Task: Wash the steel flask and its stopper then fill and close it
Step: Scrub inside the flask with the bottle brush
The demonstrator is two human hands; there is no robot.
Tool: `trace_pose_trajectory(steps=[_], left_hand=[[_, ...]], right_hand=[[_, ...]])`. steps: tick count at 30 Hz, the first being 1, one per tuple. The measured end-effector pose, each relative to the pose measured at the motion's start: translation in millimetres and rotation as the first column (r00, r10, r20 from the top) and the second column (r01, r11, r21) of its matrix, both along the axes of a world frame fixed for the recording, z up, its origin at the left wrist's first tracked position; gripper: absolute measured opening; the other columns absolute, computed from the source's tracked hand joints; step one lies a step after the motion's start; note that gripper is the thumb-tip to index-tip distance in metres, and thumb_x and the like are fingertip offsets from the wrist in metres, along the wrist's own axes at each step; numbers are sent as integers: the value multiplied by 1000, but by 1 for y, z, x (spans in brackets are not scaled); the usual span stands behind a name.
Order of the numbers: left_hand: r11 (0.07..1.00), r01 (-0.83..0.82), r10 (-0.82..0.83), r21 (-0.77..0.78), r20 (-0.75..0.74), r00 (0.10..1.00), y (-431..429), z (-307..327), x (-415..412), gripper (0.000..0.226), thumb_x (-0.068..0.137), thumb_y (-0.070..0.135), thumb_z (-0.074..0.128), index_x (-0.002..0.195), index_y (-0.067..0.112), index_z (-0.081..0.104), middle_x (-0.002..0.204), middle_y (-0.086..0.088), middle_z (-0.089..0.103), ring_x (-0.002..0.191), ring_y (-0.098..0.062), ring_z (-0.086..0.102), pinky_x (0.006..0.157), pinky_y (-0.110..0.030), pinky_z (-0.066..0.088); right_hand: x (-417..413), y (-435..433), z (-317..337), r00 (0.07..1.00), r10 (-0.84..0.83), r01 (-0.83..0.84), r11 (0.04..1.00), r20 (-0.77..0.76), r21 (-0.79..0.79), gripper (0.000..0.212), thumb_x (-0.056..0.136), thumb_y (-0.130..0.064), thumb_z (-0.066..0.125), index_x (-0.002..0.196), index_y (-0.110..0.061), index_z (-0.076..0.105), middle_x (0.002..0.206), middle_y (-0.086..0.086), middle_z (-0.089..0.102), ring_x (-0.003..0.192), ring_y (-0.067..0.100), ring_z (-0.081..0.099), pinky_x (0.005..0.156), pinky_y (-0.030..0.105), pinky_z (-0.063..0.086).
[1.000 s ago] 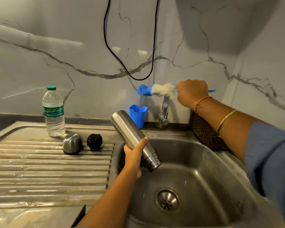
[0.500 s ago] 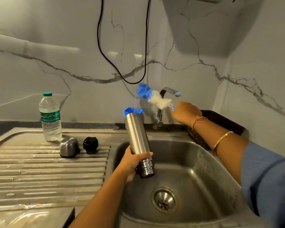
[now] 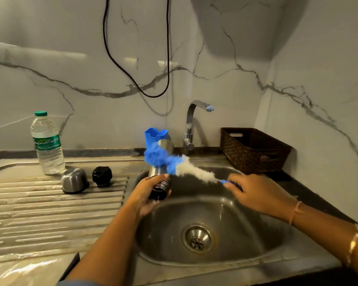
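My left hand [image 3: 147, 195] grips the steel flask [image 3: 160, 183] near its threaded neck, over the sink's left side. The flask's open mouth points toward me and its base points away. My right hand [image 3: 256, 195] pinches the handle of a bottle brush [image 3: 186, 168] with blue and white bristles. The brush head lies across the flask body, blurred. The black stopper [image 3: 102, 176] and the steel cap [image 3: 74, 180] sit on the ribbed drainboard [image 3: 50, 213].
A sealed plastic water bottle [image 3: 48, 144] stands at the drainboard's back left. A blue holder [image 3: 155, 137] and the tap [image 3: 194, 124], which is not running, are behind the sink [image 3: 246, 234]. A brown woven basket [image 3: 254, 149] sits at the back right. A black cable hangs on the wall.
My right hand brought the brush down from beside the tap to the flask. My left hand tilted the flask so its mouth faces me. The view shifted downward.
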State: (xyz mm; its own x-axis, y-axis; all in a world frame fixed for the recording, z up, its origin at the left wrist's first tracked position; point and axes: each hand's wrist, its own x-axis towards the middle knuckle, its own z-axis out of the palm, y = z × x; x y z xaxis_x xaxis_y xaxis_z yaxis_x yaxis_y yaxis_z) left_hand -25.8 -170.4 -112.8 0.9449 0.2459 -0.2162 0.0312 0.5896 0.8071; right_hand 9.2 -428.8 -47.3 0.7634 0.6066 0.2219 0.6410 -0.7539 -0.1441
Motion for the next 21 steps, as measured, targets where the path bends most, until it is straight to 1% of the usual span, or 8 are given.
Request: trace_pose_trajectory(steps=[2, 5, 8, 11, 14, 17, 19, 21], left_hand=[[1000, 8, -8, 18, 22, 1000, 2, -2, -1, 22, 84, 0, 60, 102, 9, 53, 102, -15, 60, 88, -25, 59, 56, -30, 58], [999, -12, 11, 31, 24, 1000, 4, -5, 0, 42, 80, -3, 62, 116, 11, 46, 111, -18, 55, 87, -25, 59, 55, -31, 58], [998, 27, -29, 52, 41, 999, -1, -2, -1, 48, 69, -6, 67, 108, 14, 46, 101, -16, 53, 76, -23, 58, 53, -29, 56], [987, 110, -116, 121, 44, 992, -4, 0, -3, 78, 51, -4, 76, 119, 14, 44, 106, -17, 53, 83, -27, 60, 61, -36, 59], [986, 129, -130, 109, 4, 991, -1, 0, -4, 61, 70, -3, 67, 120, 20, 43, 114, -16, 52, 95, -33, 63, 72, -51, 56], [977, 105, -102, 184, -26, 994, 1, -5, -3, 52, 79, -5, 63, 121, 21, 45, 110, -11, 58, 91, -28, 64, 68, -42, 57], [955, 75, -76, 287, -8, 997, -2, -7, -3, 57, 77, -6, 66, 127, 14, 46, 106, -10, 62, 86, -23, 63, 60, -33, 57], [923, 44, -52, 382, 11, 999, -5, -10, -2, 69, 72, -4, 73, 129, 18, 43, 111, -10, 59, 85, -23, 63, 58, -31, 57]], right_hand=[[-3, -9, -6, 994, 46, -35, 993, 95, -115, 29, 99, -40, 34, 96, -20, 54, 63, -8, 46, 56, 8, 47, 50, 22, 32], [15, -18, -13, 977, 54, -18, 985, 207, -170, 39, 98, -47, 22, 102, -21, 52, 66, -8, 48, 56, 10, 49, 50, 25, 36], [40, -21, -2, 968, -89, 107, 992, 236, -67, 30, 100, -38, 30, 102, -17, 52, 76, 3, 61, 64, 20, 58, 53, 29, 35], [56, -26, 9, 954, -189, 194, 981, 232, -2, 31, 100, -36, 32, 95, -14, 53, 83, 8, 65, 74, 26, 61, 59, 32, 38], [41, -29, 4, 982, -76, 90, 993, 176, -76, 26, 100, -37, 31, 91, -20, 48, 70, -1, 58, 64, 21, 59, 55, 32, 40], [8, -26, -11, 985, 100, -69, 976, 143, -207, 25, 100, -37, 30, 105, -22, 50, 75, -2, 60, 66, 17, 58, 57, 29, 40], [4, -25, -13, 980, 125, -87, 968, 155, -234, 30, 100, -41, 25, 109, -24, 48, 75, -4, 57, 65, 14, 56, 60, 28, 41], [16, -25, -8, 966, 108, -53, 972, 235, -230, 36, 98, -45, 21, 104, -23, 49, 70, -4, 55, 60, 15, 54, 56, 29, 42]])
